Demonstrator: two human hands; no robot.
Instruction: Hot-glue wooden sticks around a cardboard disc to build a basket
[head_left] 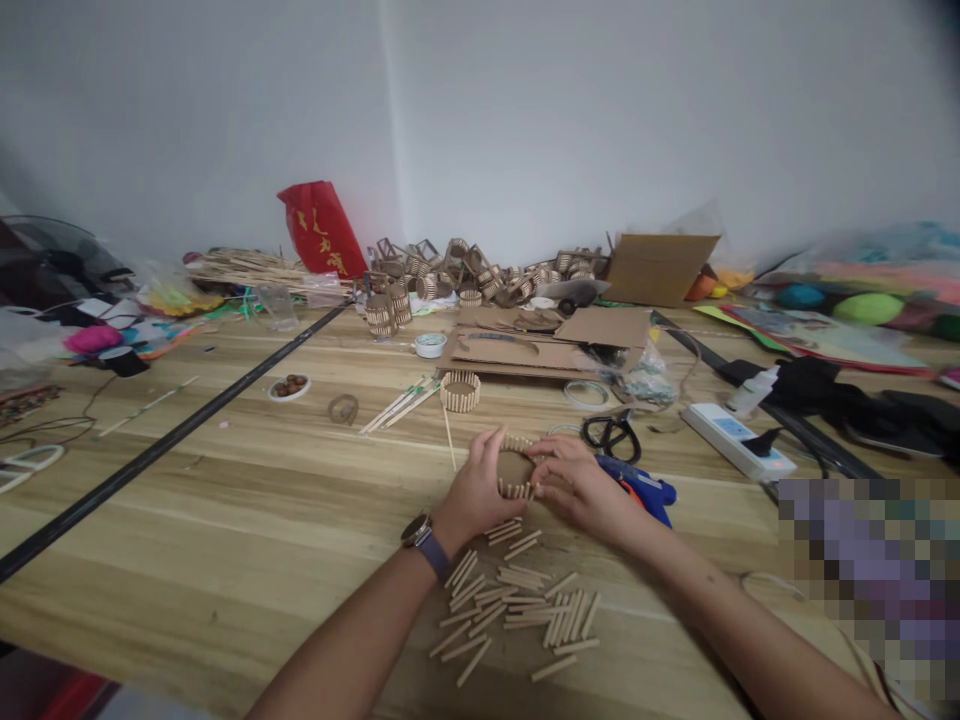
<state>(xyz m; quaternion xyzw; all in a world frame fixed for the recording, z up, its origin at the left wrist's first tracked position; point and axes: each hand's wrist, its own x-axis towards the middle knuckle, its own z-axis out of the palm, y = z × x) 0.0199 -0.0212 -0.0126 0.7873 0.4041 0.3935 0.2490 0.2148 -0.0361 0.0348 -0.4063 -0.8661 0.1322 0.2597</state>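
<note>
My left hand [480,485] is closed on the left side of a small round stick basket [516,490], a ring of short wooden sticks standing round a brown cardboard disc. On the basket's right edge, the fingers and thumb of my right hand [574,482] pinch the rim; whether a loose stick is between them cannot be made out. Many short wooden sticks [525,605] lie scattered on the table below my hands. Just beyond my right hand rests a blue glue gun [649,488], partly hidden by it. A similar stick basket [460,391] stands farther back.
Black-handled scissors [613,436], a tape roll [586,394] and a white power strip [739,442] lie to the right. Cardboard sheets [517,352] and a heap of finished stick pieces [487,280] are at the back. Left of centre are a dish of brown beads [289,388] and long sticks [401,403].
</note>
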